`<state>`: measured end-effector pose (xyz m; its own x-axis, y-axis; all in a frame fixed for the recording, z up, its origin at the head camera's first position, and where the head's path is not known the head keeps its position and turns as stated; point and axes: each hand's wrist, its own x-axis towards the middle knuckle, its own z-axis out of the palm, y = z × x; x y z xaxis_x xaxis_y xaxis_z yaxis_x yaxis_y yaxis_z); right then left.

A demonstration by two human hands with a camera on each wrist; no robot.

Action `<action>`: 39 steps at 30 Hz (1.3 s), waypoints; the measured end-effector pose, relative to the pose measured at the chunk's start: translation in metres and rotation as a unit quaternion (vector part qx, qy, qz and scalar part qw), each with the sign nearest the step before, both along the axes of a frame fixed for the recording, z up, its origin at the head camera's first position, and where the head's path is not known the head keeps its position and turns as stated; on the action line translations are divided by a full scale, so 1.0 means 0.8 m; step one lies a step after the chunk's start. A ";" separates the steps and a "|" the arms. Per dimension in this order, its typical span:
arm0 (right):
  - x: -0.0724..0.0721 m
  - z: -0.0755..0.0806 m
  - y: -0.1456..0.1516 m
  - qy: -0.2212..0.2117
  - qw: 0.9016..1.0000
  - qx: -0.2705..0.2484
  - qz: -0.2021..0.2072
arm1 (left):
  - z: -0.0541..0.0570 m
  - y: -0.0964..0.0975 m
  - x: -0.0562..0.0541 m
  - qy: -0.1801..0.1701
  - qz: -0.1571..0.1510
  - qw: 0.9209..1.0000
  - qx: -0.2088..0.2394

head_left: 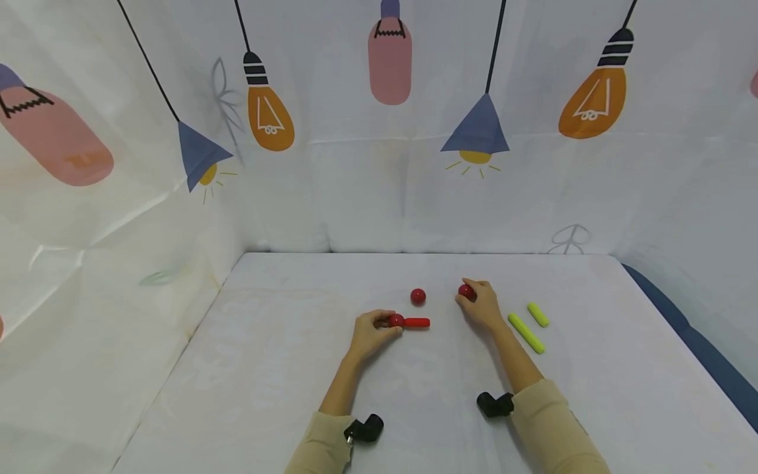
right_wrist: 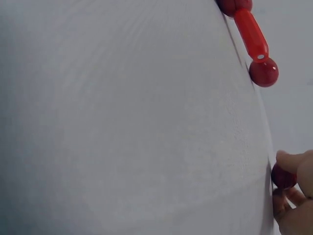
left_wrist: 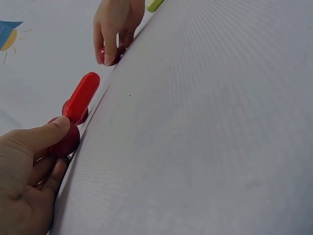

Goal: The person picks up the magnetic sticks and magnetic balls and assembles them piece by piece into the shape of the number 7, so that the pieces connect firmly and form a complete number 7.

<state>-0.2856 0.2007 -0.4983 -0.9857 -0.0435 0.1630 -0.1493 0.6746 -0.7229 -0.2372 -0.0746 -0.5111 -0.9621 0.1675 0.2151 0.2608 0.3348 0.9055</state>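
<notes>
My left hand (head_left: 372, 334) pinches a dark red ball (head_left: 395, 320) between thumb and fingers, low over the white table. From that ball a bright red rod (head_left: 417, 322) sticks out to the right; the left wrist view shows the faceted rod (left_wrist: 83, 96) tilted upward, joined to the ball. Farther right, my right hand (head_left: 482, 304) pinches another red ball (head_left: 466, 291), partly covered by the fingers, close to the tabletop. Between the hands and slightly behind the rod lies a loose red ball (head_left: 418, 297), seen just past the rod's end in the right wrist view.
Two yellow-green rods, a longer one (head_left: 526, 333) and a shorter one (head_left: 537, 315), lie right of my right hand. The white table (head_left: 266, 368) ends at a wall covering (head_left: 361, 197) printed with lamps. Black wrist cameras sit on both sleeves.
</notes>
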 end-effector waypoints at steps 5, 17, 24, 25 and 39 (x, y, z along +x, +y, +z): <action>0.007 0.004 0.003 -0.006 1.000 -0.008 0.000 | -0.001 0.000 -0.001 0.003 -0.001 1.000 0.000; 0.033 0.015 0.003 -0.061 0.998 -0.004 0.022 | -0.003 0.001 0.000 -0.003 0.004 1.000 -0.001; 0.047 0.018 0.001 -0.078 0.996 0.003 0.038 | -0.001 0.001 0.001 0.001 0.004 1.000 0.001; 0.048 0.018 0.001 -0.077 0.996 0.004 0.040 | -0.001 0.001 0.001 0.001 0.004 1.000 0.001; 0.058 0.021 -0.009 -0.099 0.992 0.009 0.075 | 0.000 0.001 0.003 0.002 0.002 1.000 -0.008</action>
